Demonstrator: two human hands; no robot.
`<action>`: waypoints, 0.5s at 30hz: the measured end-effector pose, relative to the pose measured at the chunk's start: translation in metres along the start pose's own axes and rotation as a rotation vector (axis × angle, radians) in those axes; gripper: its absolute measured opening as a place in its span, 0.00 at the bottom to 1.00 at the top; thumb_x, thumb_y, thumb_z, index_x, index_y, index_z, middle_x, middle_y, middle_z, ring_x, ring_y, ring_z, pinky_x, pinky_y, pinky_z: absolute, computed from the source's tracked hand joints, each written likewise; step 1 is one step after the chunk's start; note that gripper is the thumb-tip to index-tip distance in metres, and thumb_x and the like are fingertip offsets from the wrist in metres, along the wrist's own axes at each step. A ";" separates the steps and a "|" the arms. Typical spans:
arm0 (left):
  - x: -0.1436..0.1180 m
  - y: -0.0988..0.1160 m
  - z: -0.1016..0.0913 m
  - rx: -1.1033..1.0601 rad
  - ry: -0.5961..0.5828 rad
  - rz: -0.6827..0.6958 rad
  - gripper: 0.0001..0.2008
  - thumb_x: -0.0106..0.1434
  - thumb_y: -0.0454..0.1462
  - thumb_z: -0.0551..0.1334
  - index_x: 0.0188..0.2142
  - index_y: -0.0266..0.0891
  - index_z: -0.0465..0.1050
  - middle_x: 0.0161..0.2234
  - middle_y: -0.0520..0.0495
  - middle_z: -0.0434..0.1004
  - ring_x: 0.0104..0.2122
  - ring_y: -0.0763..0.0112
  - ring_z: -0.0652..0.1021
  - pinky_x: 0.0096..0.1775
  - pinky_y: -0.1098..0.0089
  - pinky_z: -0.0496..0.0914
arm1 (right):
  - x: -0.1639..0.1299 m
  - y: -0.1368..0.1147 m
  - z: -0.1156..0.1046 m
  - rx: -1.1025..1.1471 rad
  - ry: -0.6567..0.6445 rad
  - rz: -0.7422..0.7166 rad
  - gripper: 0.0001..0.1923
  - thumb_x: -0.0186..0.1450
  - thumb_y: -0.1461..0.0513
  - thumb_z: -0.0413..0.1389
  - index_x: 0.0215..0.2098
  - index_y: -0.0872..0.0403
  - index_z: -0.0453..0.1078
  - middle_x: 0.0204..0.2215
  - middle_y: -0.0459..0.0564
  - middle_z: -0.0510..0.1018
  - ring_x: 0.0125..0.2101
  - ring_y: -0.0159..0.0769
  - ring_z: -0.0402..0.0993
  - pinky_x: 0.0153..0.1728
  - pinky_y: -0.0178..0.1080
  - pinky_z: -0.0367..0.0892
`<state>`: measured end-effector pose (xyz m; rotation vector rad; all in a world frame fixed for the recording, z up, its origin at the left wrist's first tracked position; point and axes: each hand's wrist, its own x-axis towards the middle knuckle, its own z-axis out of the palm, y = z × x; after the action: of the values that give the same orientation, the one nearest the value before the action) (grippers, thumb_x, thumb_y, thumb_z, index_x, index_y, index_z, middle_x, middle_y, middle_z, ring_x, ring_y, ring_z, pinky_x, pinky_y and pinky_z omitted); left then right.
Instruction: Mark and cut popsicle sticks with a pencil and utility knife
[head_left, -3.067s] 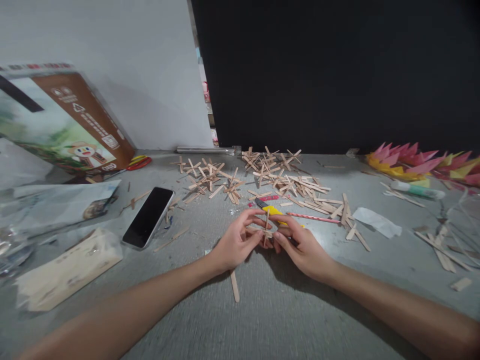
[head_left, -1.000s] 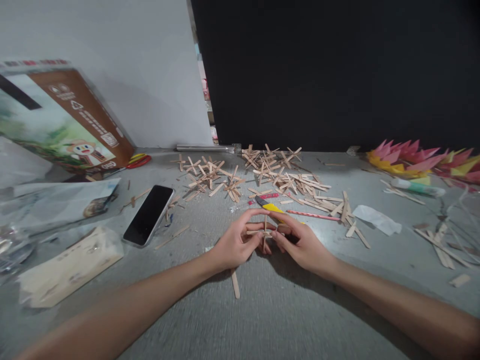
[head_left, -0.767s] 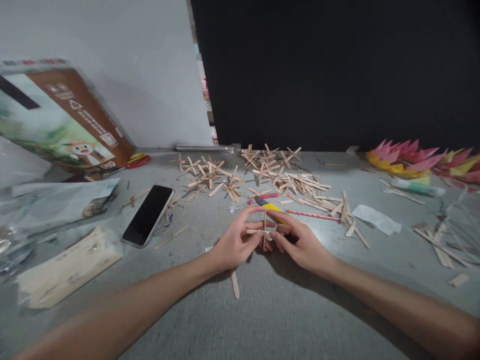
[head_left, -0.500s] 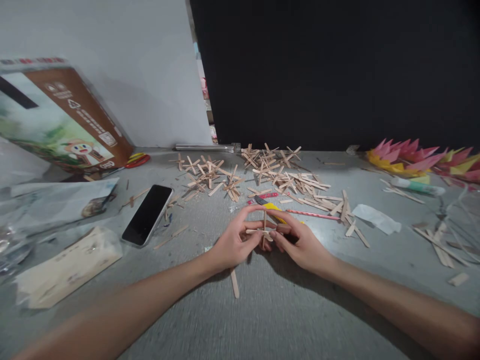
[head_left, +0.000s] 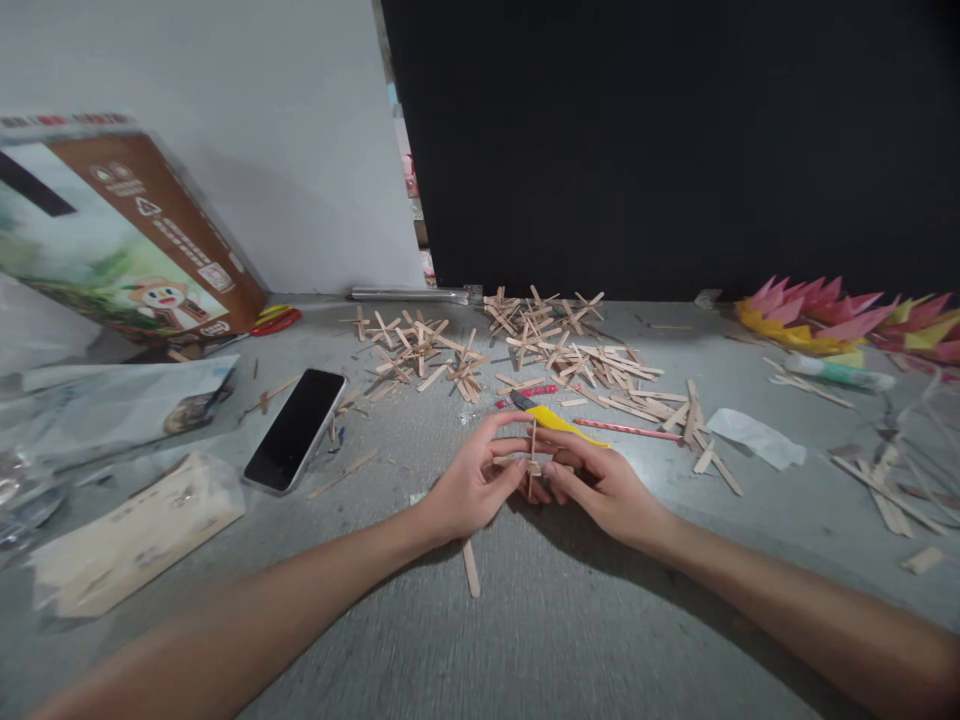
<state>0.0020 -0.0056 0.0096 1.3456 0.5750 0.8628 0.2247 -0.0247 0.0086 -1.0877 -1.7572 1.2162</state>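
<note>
Between my two hands is a small piece of crossed wooden craft sticks [head_left: 533, 445], one stick standing upright. My left hand [head_left: 480, 478] grips it from the left with thumb and fingers. From the right, my right hand [head_left: 596, 485] pinches the same piece, its fingertips close to the left thumb. Fingers partly hide where the sticks meet. Just beyond the hands lies a yellow utility knife [head_left: 555, 420]. A loose craft stick [head_left: 470, 568] rests on the table below my left wrist.
Behind the hands lie heaps of crossed sticks [head_left: 416, 345] and loose sticks [head_left: 611, 370]. A pink striped rod [head_left: 630, 429] lies to the right, near white paper [head_left: 756, 437]. Left are a phone [head_left: 296, 430], a plastic-wrapped pack [head_left: 142, 530] and a printed bag [head_left: 150, 240]. Pink-yellow paper flowers [head_left: 810, 315] sit far right.
The crossed sticks have turned slightly between my fingers, so the cross-stick shows less. My right fingers have shifted a little, exposing more of the yellow knife.
</note>
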 end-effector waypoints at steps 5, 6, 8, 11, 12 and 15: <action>0.001 0.001 0.001 0.000 -0.010 0.032 0.23 0.77 0.44 0.63 0.66 0.43 0.59 0.54 0.35 0.82 0.38 0.66 0.87 0.43 0.65 0.80 | 0.000 0.001 0.000 0.046 -0.017 -0.011 0.25 0.76 0.53 0.56 0.67 0.53 0.69 0.31 0.47 0.82 0.32 0.36 0.79 0.39 0.40 0.74; 0.001 0.001 0.000 0.002 -0.013 0.035 0.23 0.77 0.44 0.63 0.66 0.44 0.59 0.55 0.35 0.82 0.38 0.66 0.87 0.43 0.65 0.80 | 0.000 0.002 0.000 0.054 -0.020 -0.009 0.25 0.76 0.53 0.56 0.67 0.53 0.69 0.31 0.47 0.82 0.33 0.36 0.79 0.40 0.40 0.74; 0.001 0.000 0.000 0.008 -0.014 0.038 0.23 0.77 0.44 0.63 0.66 0.44 0.59 0.54 0.35 0.83 0.38 0.66 0.87 0.42 0.65 0.80 | 0.000 0.003 0.001 0.054 -0.019 -0.002 0.25 0.77 0.53 0.56 0.68 0.53 0.69 0.31 0.46 0.82 0.33 0.36 0.80 0.41 0.40 0.74; 0.001 0.001 -0.001 0.026 -0.017 0.025 0.24 0.77 0.45 0.63 0.66 0.42 0.58 0.50 0.36 0.85 0.37 0.65 0.86 0.43 0.64 0.80 | 0.000 0.004 0.001 0.028 -0.014 0.006 0.25 0.77 0.53 0.55 0.68 0.53 0.69 0.29 0.45 0.80 0.33 0.36 0.78 0.41 0.40 0.73; 0.001 0.001 -0.001 0.030 -0.020 0.020 0.25 0.77 0.45 0.63 0.66 0.42 0.58 0.48 0.37 0.85 0.36 0.65 0.86 0.42 0.64 0.79 | 0.000 0.004 0.001 0.015 -0.014 0.010 0.25 0.77 0.52 0.55 0.68 0.54 0.70 0.28 0.45 0.79 0.32 0.35 0.77 0.40 0.40 0.73; 0.002 0.002 -0.001 0.023 -0.036 0.017 0.25 0.77 0.46 0.63 0.66 0.41 0.58 0.43 0.40 0.86 0.34 0.66 0.86 0.40 0.66 0.79 | 0.000 0.002 0.000 -0.029 -0.026 0.032 0.26 0.77 0.51 0.54 0.68 0.54 0.71 0.26 0.43 0.77 0.29 0.34 0.74 0.36 0.38 0.71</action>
<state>0.0020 -0.0037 0.0115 1.3855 0.5476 0.8462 0.2248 -0.0246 0.0070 -1.1258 -1.7881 1.2327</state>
